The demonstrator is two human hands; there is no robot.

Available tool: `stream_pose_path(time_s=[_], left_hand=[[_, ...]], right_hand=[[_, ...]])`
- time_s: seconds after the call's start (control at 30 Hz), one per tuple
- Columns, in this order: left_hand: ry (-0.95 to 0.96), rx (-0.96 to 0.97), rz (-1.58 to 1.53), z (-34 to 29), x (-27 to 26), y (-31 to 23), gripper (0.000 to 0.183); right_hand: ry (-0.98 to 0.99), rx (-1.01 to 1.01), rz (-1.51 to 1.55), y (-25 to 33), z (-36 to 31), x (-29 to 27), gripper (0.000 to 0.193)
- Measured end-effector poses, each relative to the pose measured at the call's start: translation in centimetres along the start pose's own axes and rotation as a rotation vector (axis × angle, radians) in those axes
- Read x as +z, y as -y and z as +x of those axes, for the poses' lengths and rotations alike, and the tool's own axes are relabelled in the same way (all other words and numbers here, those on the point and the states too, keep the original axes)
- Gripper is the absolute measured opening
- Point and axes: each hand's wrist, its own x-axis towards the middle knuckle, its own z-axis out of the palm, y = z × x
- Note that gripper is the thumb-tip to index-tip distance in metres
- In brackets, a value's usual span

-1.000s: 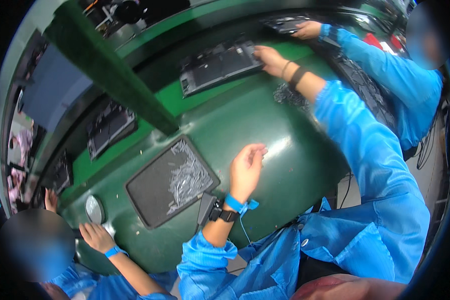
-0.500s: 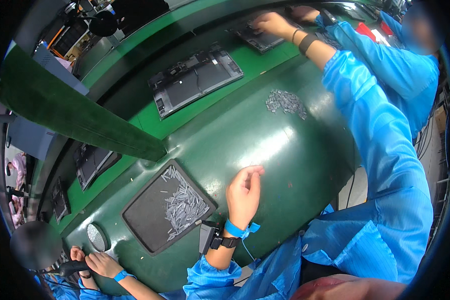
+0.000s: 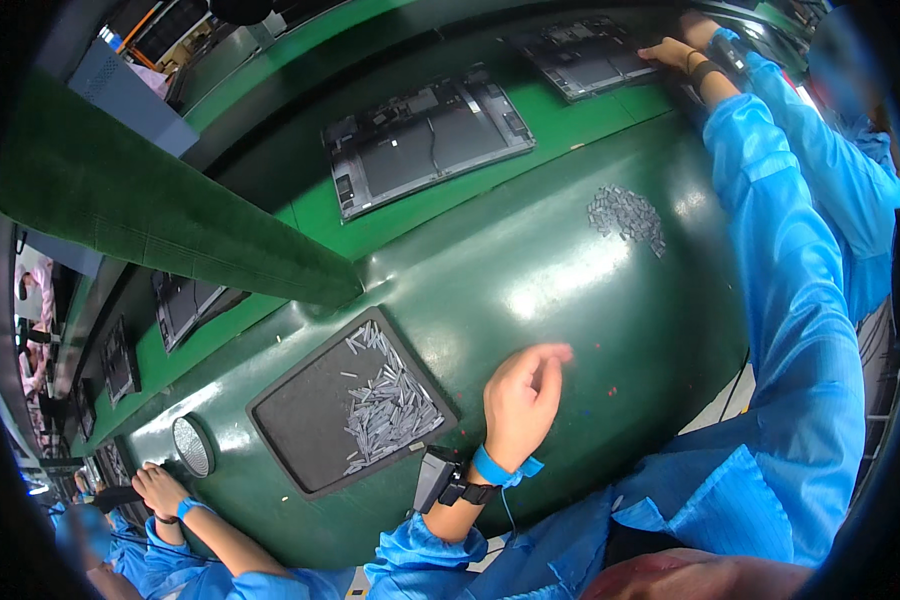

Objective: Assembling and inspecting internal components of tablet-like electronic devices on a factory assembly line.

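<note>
My left hand [image 3: 522,402], with a blue wrist strap and black device, hovers over the green table. Its fingers curl toward the thumb; the fingertips are blurred, and anything between them is hidden. At the far right, my right hand [image 3: 674,55], wearing a black band, reaches to the right edge of a dark laptop casing [image 3: 592,66] with fingers stretched out. Nearer me, a heap of small grey pieces [image 3: 625,214] lies on the table. Left of my left hand is a black tray [image 3: 300,430] holding many thin grey strips [image 3: 395,405].
Another opened laptop casing [image 3: 432,150] rests on the green strip beyond the table. A padded green beam [image 3: 190,215] slants in from the left. Near a round dish [image 3: 192,446] is a co-worker's hand [image 3: 160,490]. Another person's sleeve [image 3: 820,150] is beside my right arm.
My right hand has moved rightward, from over the casing to its right edge. My left hand has shifted slightly. The view has also shifted, and the co-worker at lower left has moved.
</note>
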Motion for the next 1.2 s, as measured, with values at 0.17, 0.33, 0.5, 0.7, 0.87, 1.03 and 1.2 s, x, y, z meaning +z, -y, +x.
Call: stream_pose_path(time_s=[0.17,0.33,0.5,0.7,0.87,1.03,1.2], left_hand=[[0.031,-0.004,-0.056,0.1,0.3,0.3,0.016],[0.046,0.022,-0.125,0.4,0.2,0.4,0.016],[0.156,-0.094,-0.322,1.4,0.6,-0.5,0.026],[0.068,-0.064,-0.849,-0.1,4.7,-5.8,0.062],[-0.033,-0.026,-0.836,-3.6,2.8,-4.2,0.048],[0.094,-0.094,-0.632,-7.1,-1.8,-3.0,0.043],[0.15,-0.213,-0.583,-9.3,-3.3,-1.7,0.045]], right_hand=[[-0.05,0.055,0.741,0.7,-4.0,-1.7,0.042],[0.354,-0.08,1.295,2.1,-9.8,-3.7,0.013],[0.192,-0.175,1.557,3.2,-25.0,-2.5,0.006],[0.008,-0.067,1.788,6.6,-49.4,6.4,0.019],[0.347,-0.028,1.852,9.4,-60.4,10.5,0.042],[1.27,-0.67,0.84,4.3,-59.6,4.2,0.028],[-0.117,-1.104,0.247,9.8,-53.3,2.8,0.018]])
